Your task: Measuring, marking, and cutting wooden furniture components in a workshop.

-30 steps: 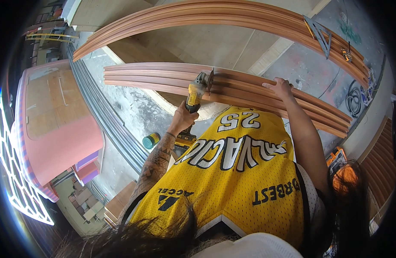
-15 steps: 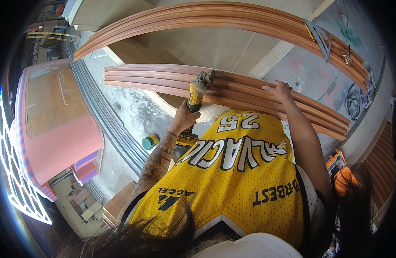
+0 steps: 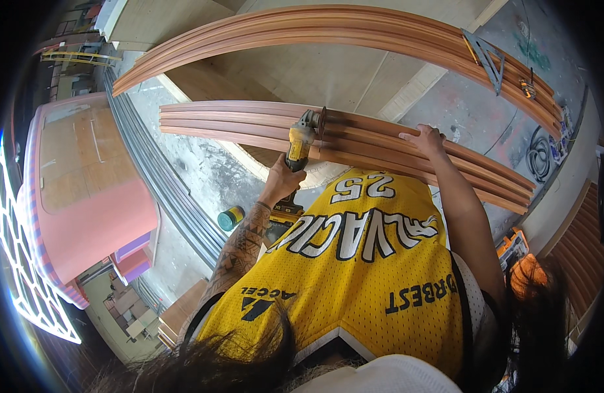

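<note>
My left hand (image 3: 283, 179) is wrapped round the body of a yellow and black angle grinder (image 3: 301, 140). The thin disc (image 3: 323, 122) stands edge-on across the brown fluted panel (image 3: 380, 145), at its far side, beside a darkened patch. Whether the disc is spinning I cannot tell. My right hand (image 3: 426, 139) holds the same panel to the right of the grinder, thumb on the ribs and fingers bent over the far edge. The panel lies crosswise in front of me, its near edge by my lap. The grinder's yellow battery end (image 3: 287, 211) shows under my left wrist.
More fluted strips (image 3: 302, 25) lie beyond, carrying a metal square (image 3: 490, 62) and a small orange and black tool (image 3: 527, 88). A round green container (image 3: 230, 217) and long grey metal channels (image 3: 159, 180) are at left. A coiled cable (image 3: 538, 154) lies at right.
The panel and grinder look almost the same. The view has shifted very slightly; both hands keep their places.
</note>
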Motion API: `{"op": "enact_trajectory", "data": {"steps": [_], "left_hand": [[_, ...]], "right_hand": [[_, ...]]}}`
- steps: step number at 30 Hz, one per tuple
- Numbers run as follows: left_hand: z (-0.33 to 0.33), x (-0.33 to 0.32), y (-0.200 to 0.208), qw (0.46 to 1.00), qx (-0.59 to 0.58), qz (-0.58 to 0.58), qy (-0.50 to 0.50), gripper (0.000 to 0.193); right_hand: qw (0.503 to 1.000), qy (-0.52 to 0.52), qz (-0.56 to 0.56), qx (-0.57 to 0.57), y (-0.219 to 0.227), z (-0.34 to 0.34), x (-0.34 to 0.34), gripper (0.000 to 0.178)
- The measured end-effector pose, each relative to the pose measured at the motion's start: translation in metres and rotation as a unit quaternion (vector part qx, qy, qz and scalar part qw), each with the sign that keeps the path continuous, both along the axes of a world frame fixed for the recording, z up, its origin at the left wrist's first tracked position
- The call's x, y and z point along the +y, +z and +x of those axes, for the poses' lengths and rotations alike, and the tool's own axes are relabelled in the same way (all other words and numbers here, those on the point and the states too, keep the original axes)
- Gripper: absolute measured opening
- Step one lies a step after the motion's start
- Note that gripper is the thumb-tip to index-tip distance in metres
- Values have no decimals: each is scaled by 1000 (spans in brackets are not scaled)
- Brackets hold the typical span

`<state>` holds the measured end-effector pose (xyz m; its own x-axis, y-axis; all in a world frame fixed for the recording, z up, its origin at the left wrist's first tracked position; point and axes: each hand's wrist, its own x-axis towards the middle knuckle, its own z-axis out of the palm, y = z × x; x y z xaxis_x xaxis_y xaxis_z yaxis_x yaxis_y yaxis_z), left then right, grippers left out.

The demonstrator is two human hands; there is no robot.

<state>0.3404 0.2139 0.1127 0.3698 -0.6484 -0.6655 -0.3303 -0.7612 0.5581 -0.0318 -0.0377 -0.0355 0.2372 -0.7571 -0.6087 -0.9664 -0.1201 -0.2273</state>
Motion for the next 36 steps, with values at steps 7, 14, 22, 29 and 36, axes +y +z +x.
{"op": "enact_trajectory", "data": {"steps": [7,14,22,29,36], "left_hand": [[2,-4,-1,1000,14,0,6,58],[1,-10,4,1000,-4,6,-1,55],[-2,-17,11,1000,-20,15,-11,53],[-2,-23,13,1000,-14,16,-6,51],[-4,-25,14,999,-32,4,-2,45]], "right_hand": [[1000,-3,-21,-14,-6,0,1,109],[1000,3,-6,-12,2,3,1,106],[1000,8,3,-7,4,2,1,103],[1000,-1,-19,-24,-3,1,3,102],[1000,1,7,-1,6,7,2,104]]}}
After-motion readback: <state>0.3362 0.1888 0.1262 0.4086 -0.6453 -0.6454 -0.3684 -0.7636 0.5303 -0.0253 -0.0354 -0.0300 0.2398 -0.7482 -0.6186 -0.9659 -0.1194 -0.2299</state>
